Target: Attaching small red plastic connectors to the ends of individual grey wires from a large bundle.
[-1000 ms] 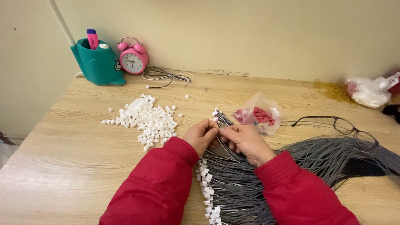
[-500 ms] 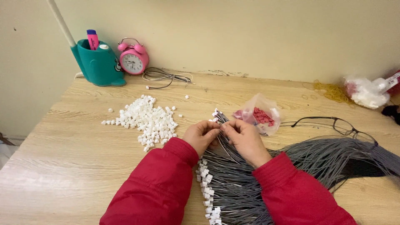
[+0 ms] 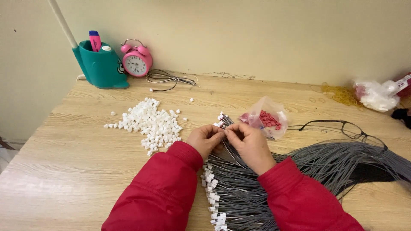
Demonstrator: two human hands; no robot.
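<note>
Sleeves of red padded fabric fill the near edge of the view, one on each forearm. Beneath them a broad bundle of grey wires (image 3: 244, 192) is spread over the wooden counter (image 3: 64, 171), and a row of small white connectors (image 3: 212, 188) is fitted on the wire ends nearest the left sleeve. The bundle sweeps away to the right in a long curve.

Just beyond the sleeves, the left hand (image 3: 205, 139) and the right hand (image 3: 248, 143) are brought together above the bundle. The fingers of both hands are pressed together at the tips, and a thin grey wire is pinched between them; whether a connector is also held there cannot be told. A few more wire ends with white connectors stick up just past the fingertips.

To the left of the hands, a loose pile of white connector housings (image 3: 152, 122) is scattered. To the right, a clear plastic bag of red pieces (image 3: 267, 117) is seen, with a pair of glasses (image 3: 342, 128) beside it.

Farther back, a coil of dark wire (image 3: 169, 79) lies near the wall, next to a pink alarm clock (image 3: 136, 62) and a teal pen holder (image 3: 100, 64). In the far right corner, rubber bands (image 3: 342, 94) and a crumpled white bag (image 3: 376, 96) are found.
</note>
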